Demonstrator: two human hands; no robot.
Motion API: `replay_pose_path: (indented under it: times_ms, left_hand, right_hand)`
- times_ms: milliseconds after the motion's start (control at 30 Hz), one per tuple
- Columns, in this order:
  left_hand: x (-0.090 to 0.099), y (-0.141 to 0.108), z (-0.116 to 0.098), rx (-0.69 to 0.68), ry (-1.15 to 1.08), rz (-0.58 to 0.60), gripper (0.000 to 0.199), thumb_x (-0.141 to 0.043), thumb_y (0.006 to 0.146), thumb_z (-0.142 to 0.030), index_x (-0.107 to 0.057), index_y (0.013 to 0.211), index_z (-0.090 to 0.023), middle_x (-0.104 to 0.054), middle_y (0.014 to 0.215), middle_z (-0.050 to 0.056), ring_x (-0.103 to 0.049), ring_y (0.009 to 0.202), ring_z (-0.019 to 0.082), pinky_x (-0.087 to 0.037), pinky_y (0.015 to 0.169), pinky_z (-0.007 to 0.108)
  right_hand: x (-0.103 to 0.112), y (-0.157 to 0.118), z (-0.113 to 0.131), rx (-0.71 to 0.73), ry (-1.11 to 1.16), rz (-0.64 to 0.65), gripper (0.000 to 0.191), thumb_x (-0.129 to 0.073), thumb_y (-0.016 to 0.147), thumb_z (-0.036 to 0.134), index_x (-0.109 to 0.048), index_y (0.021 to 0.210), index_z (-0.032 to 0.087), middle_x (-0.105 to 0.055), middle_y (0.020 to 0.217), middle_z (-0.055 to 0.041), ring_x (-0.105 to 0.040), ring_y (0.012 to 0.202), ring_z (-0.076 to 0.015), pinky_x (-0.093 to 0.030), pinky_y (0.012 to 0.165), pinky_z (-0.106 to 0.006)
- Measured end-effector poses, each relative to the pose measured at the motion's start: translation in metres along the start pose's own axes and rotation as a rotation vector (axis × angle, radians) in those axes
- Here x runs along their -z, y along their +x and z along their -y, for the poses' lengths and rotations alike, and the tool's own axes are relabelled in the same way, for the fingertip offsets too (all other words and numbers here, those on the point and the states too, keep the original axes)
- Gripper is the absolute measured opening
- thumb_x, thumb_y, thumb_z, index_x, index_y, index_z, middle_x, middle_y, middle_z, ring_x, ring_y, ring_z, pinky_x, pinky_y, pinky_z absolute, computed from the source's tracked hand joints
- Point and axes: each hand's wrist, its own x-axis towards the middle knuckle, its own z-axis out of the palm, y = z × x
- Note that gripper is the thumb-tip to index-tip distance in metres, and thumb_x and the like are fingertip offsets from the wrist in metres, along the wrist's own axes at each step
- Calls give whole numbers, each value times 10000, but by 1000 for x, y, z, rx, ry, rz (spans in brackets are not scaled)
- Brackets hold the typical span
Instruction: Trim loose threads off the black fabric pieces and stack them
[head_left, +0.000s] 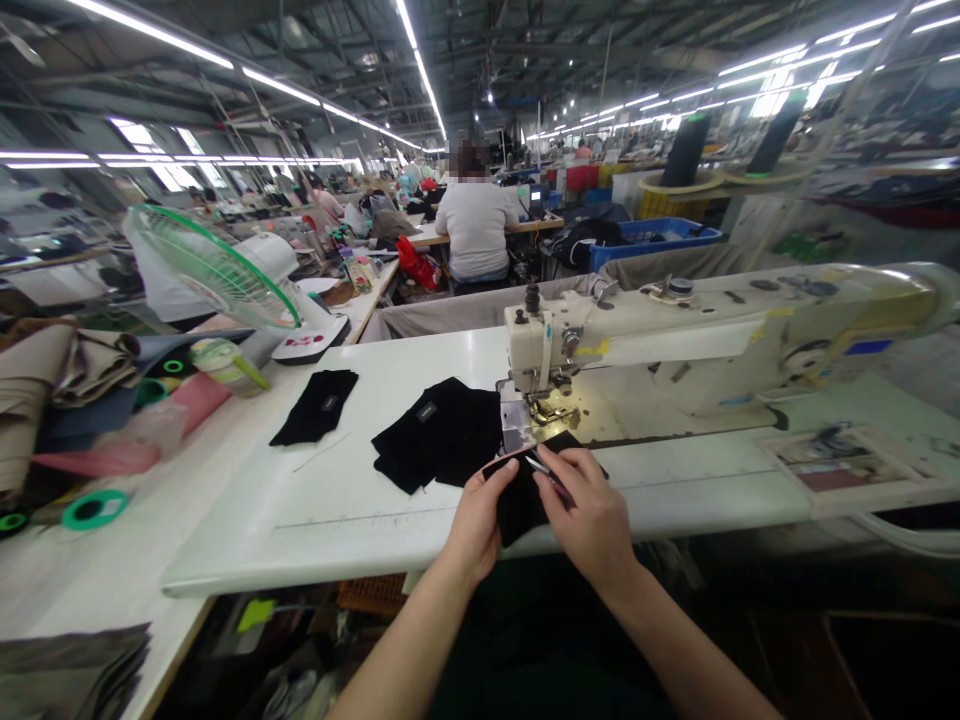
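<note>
My left hand [480, 515] pinches the edge of a black fabric piece [519, 508] between thumb and fingers, in front of the sewing machine's needle area. In my right hand [589, 505] is a pair of thread snips [538, 466], its silver blades pointing left at the fabric's upper edge; part of the handle is hidden by my fingers. Another black piece [570, 440] shows just behind my fingers. To the left lies an overlapping pile of black pieces [431, 430] with a small grey label on top. Farther left is a separate labelled black stack [315, 405].
The sewing machine [675, 330] spans the table's right side, with a small parts tray [855, 470] near it. A green fan [225, 270] stands at the back left, beside rolled fabric [37, 390] and a green tape reel [94, 509]. Ahead, a person [477, 225] sits facing away.
</note>
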Motion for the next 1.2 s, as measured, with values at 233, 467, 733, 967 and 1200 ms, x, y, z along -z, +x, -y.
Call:
replay_pose_path:
  times_ms: [233,467,733,967,1200]
  left_hand:
    - [0,0,0,11,3,15,297,-832,697,-306,-754,919,-125,-767,808,77,-718,745,195,-545,733,271]
    - [1,1,0,-2,24,26,314,-834,699,-318,-761,939,-129,-771,836,80,-714,768,195,-539,778,285]
    - [1,3,1,11,32,46,334,-845,682,-333,-764,936,-132,-767,830,81,-718,791,208,-539,812,311]
    - [0,2,4,7,18,37,340,-843,683,-328,-761,946,-128,-764,828,82,-709,754,193,-538,757,286]
    - [-2,1,8,5,28,19,360,-839,690,-345,-764,969,-130,-766,845,82,-707,773,193,-534,785,289]
  right_hand:
    - [-2,1,0,-4,-16,3,307,-530,976,260,-673,1236,184,-651,1012,-82,-674,814,-153,-553,666,-226]
    - [-2,2,-1,-8,-14,19,308,-528,971,259,-674,1234,195,-655,1010,-82,-677,820,-157,-554,657,-224]
    - [-3,3,0,-9,2,-18,316,-508,984,265,-670,1247,198,-659,999,-90,-677,827,-162,-569,684,-236]
    - [-2,3,-1,-14,-8,11,308,-512,977,254,-676,1229,188,-657,1005,-84,-679,796,-152,-554,650,-227]
    - [-2,1,-3,-18,-13,7,312,-515,965,244,-684,1221,189,-677,1005,-86,-687,830,-164,-562,678,-235]
